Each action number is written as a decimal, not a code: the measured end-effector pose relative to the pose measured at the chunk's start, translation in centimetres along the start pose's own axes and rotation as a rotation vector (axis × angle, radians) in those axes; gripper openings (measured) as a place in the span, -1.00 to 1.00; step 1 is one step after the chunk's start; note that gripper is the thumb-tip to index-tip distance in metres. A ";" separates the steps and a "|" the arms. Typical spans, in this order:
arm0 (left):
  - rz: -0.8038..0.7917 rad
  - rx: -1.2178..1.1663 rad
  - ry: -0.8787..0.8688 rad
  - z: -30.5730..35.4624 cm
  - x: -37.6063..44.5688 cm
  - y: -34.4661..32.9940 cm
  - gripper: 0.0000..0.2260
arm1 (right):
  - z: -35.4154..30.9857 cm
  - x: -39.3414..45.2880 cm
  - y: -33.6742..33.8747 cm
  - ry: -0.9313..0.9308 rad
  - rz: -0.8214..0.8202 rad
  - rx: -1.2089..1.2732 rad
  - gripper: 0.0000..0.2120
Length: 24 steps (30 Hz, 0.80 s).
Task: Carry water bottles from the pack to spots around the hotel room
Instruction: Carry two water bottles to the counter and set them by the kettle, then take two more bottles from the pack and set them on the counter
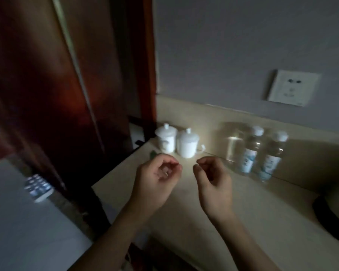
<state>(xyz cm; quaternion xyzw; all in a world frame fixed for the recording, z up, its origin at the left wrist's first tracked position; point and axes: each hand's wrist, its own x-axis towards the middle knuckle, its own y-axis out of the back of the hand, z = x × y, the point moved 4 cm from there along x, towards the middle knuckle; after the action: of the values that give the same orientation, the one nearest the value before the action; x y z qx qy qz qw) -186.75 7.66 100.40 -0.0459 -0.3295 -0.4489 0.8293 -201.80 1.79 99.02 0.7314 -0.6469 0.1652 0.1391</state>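
Two clear water bottles with white caps and pale blue labels stand upright side by side at the back of a beige countertop [243, 222]: one bottle [250, 151] on the left, the other bottle [270, 156] on the right. My left hand [157, 178] and my right hand [213, 178] hover over the counter in front of them, fingers loosely curled, holding nothing. Neither hand touches a bottle. A pack of bottles [37, 187] lies on the pale floor at lower left, blurred.
Two white lidded cups [177, 143] stand at the counter's back left. A clear glass [232, 145] sits left of the bottles. A dark round object [331, 218] lies at the right edge. A wall socket [292, 88] is above; a dark wooden door [47, 94] stands left.
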 end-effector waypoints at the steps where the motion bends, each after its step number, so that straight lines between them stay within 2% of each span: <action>1: 0.056 0.034 0.017 -0.1 -0.3 2.9 -0.95 | -0.8 -0.4 -2.7 0.020 -0.069 0.040 -0.97; 6: 0.276 0.251 0.117 -1.6 -3.3 18.1 -0.96 | -3.9 -4.4 -16.8 0.080 -0.372 0.109 -0.90; 9: 0.396 0.363 0.171 -2.7 -6.1 26.6 -0.84 | -4.7 -7.9 -24.9 0.010 -0.529 0.161 -0.81; 14: 0.601 0.443 0.242 -3.8 -10.1 38.9 -0.89 | -6.9 -12.8 -36.4 -0.002 -0.756 0.226 -0.79; 16: 0.648 0.433 0.261 -4.1 -10.8 42.2 -0.96 | -7.7 -14.0 -39.8 0.004 -0.816 0.239 -0.86; 20: 0.756 0.444 0.293 -5.6 -12.1 50.0 -0.91 | -8.6 -16.5 -47.4 -0.001 -0.885 0.244 -0.83; 24: 0.769 0.458 0.312 -7.3 -12.8 54.7 -0.85 | -8.4 -17.3 -52.2 -0.051 -0.885 0.227 -0.84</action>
<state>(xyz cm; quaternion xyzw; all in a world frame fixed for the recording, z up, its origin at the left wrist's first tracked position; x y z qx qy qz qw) -145.50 46.47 99.21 0.0873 -0.2506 -0.0265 0.9638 -152.39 27.40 99.85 0.9518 -0.2531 0.1418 0.0993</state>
